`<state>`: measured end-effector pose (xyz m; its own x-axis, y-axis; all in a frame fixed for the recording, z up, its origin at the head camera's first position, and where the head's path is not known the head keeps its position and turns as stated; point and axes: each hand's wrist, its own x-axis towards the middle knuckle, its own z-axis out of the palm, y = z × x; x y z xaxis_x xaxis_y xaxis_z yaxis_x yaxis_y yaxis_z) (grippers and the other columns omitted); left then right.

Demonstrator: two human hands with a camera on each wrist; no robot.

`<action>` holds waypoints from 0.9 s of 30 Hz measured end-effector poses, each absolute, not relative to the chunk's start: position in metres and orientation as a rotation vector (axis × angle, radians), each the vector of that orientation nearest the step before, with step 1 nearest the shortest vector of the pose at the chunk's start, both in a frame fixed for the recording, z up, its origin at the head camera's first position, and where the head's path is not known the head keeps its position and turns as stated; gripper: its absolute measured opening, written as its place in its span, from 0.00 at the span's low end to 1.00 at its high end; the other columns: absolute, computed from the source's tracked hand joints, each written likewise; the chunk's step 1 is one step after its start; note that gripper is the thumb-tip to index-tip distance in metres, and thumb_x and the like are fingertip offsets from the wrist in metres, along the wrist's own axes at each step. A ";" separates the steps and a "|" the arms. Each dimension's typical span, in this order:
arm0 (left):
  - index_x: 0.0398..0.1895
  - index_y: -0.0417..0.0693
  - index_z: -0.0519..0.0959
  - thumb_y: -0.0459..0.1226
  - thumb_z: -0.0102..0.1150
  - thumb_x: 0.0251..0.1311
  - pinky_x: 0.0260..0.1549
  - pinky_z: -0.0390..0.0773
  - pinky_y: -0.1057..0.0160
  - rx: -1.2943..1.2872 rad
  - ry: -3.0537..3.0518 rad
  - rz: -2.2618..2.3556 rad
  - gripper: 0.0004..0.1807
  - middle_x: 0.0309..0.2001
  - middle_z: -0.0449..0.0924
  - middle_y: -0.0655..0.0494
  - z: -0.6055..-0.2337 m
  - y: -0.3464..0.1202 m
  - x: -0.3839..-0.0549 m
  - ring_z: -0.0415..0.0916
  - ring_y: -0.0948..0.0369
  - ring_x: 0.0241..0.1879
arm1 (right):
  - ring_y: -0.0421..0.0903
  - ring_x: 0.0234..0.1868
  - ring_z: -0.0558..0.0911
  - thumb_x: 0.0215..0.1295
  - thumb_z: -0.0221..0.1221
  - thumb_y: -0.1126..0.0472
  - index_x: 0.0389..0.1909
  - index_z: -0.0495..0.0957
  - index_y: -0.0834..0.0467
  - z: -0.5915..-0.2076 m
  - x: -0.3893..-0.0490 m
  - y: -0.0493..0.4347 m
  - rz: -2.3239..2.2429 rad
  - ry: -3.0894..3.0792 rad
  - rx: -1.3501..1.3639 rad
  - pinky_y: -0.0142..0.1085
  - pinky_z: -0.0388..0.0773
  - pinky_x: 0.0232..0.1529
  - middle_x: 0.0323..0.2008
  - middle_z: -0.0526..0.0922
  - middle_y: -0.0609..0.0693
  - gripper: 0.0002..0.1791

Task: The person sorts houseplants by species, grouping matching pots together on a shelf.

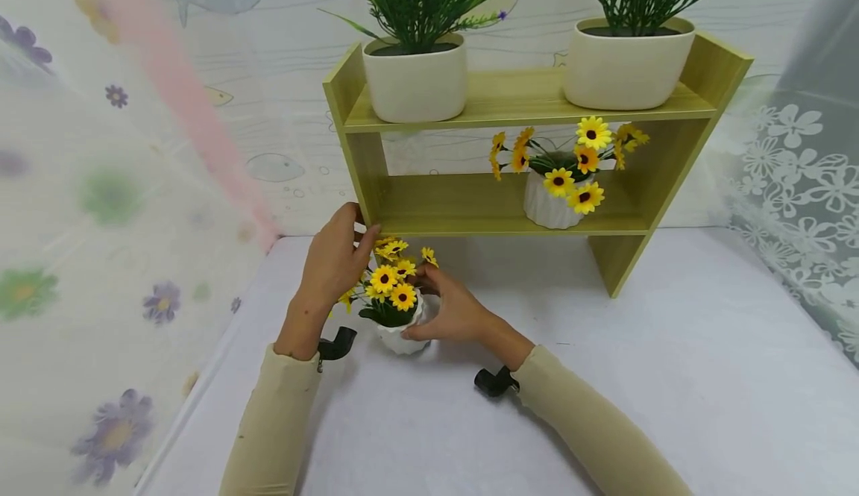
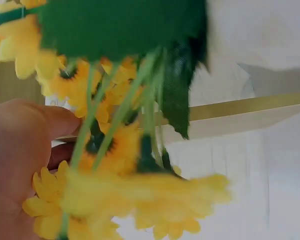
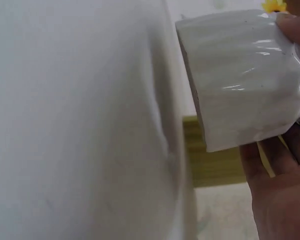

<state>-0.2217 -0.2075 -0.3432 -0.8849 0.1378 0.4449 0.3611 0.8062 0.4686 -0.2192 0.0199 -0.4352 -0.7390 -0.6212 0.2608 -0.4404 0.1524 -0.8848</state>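
Note:
My right hand (image 1: 456,309) holds a small white ribbed flowerpot (image 1: 401,338) with yellow artificial daisies (image 1: 385,280), thumb on its near side and fingers round the far side. In the right wrist view the pot (image 3: 242,82) is raised off the white tabletop, its bottom edge showing. My left hand (image 1: 335,257) grips the lower left corner of the wooden shelf (image 1: 463,216), thumb at the front edge and fingers by the side panel. Daisies and leaves partly cover that hand in the left wrist view, where its thumb (image 2: 65,120) is near the shelf board.
A second potted yellow daisy (image 1: 552,205) stands on the lower shelf board, right of centre. Two larger cream planters, the left planter (image 1: 416,82) and right planter (image 1: 627,67), hold green plants on top. A white cloth (image 1: 470,421) covers the table; printed curtains (image 1: 134,220) hang behind and left.

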 end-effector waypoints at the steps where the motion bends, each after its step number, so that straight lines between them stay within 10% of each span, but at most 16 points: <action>1: 0.66 0.39 0.70 0.44 0.58 0.79 0.40 0.89 0.48 -0.373 -2.601 -0.788 0.22 0.56 0.80 0.45 -0.343 -0.207 -0.222 0.87 0.48 0.50 | 0.54 0.68 0.79 0.47 0.84 0.61 0.62 0.68 0.58 -0.434 -0.220 0.022 -1.629 2.256 -1.060 0.49 0.73 0.73 0.64 0.79 0.53 0.44; 27: 0.67 0.40 0.71 0.38 0.55 0.78 0.45 0.89 0.47 -0.329 -2.626 -0.822 0.20 0.59 0.81 0.45 -0.339 -0.207 -0.223 0.87 0.48 0.50 | 0.56 0.68 0.79 0.44 0.82 0.67 0.61 0.69 0.63 -0.376 -0.217 0.053 -1.663 2.243 -1.360 0.51 0.71 0.74 0.60 0.78 0.58 0.43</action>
